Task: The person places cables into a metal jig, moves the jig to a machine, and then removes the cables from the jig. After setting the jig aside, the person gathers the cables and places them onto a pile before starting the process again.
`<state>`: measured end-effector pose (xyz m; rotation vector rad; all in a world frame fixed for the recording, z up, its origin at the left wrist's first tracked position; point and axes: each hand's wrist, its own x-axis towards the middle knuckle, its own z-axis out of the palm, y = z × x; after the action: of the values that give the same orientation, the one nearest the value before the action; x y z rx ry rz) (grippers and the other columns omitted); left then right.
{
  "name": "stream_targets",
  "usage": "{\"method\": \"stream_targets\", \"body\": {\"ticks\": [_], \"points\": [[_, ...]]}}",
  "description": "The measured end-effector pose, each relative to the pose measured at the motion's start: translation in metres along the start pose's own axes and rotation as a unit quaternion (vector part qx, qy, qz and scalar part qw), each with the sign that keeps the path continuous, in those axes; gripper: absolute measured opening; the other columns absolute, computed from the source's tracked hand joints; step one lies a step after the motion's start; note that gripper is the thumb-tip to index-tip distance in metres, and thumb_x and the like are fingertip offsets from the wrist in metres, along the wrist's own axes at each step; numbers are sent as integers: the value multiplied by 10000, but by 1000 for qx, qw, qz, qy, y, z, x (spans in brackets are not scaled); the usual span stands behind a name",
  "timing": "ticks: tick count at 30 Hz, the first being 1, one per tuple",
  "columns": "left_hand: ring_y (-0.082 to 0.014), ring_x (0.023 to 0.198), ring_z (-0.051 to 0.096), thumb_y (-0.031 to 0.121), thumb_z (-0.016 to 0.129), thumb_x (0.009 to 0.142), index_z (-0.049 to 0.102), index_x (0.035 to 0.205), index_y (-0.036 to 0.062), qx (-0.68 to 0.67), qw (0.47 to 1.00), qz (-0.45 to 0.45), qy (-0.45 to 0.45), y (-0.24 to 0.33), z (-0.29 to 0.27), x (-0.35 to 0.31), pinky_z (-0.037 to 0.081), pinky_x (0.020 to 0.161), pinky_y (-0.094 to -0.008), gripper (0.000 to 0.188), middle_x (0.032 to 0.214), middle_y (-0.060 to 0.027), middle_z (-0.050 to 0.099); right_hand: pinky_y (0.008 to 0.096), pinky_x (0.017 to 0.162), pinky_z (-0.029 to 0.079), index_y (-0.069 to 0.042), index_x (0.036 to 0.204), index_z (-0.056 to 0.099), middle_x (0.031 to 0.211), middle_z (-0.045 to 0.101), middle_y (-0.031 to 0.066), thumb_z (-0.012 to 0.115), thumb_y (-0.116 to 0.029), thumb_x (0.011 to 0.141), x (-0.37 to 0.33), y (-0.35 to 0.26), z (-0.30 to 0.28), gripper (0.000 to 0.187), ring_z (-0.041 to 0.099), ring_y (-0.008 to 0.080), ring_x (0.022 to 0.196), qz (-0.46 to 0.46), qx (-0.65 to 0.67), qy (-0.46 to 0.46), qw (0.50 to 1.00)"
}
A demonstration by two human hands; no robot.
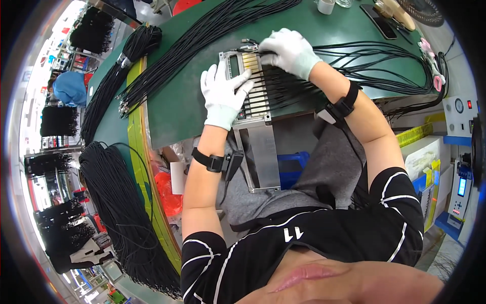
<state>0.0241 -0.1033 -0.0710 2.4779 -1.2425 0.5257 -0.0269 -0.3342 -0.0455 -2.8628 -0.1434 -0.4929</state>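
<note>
A metal fixture [257, 96] with a row of pale slots lies at the front edge of the green table. Black cables [288, 88] run out from its right side. My left hand [223, 91], in a white glove, rests along the fixture's left side with fingers spread, thumb and forefinger reaching toward the slots. At the fixture's upper right, my right hand [291, 50], also gloved, has its fingers bent down and together by the cable ends. What they pinch, if anything, is hidden. Just beyond the fixture lies a small cable connector [248, 40].
Long black cable bundles [187, 45] cross the table's far left, and a thick bundle [114, 197] hangs over its left side. A phone [378, 22] and white tape roll [325, 6] lie far right. A metal plate [260, 157] extends toward my lap. Equipment with a lit screen [461, 186] stands right.
</note>
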Motion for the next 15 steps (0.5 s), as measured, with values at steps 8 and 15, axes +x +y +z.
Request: {"method": "stream_targets", "body": {"ticks": [8,15], "points": [[-387,1261,452,440,663,843,750,1090,318,-94,995,-25,16,-4,9,-3,252,1127,-477,289,1409,-207,491,383,843,482,-192,864,690,902,655,33,681,-337,818,16,27,5,153,609,246,936,57,-63,-20,996],[-337,1240,484,351,658,880,766,1048,199,-273,955,-115,14,-22,18,4,356,1072,-403,252,1338,-202,557,381,825,486,-173,866,673,881,655,21,678,-305,814,13,17,13,142,608,240,929,-19,-49,39,998]]}}
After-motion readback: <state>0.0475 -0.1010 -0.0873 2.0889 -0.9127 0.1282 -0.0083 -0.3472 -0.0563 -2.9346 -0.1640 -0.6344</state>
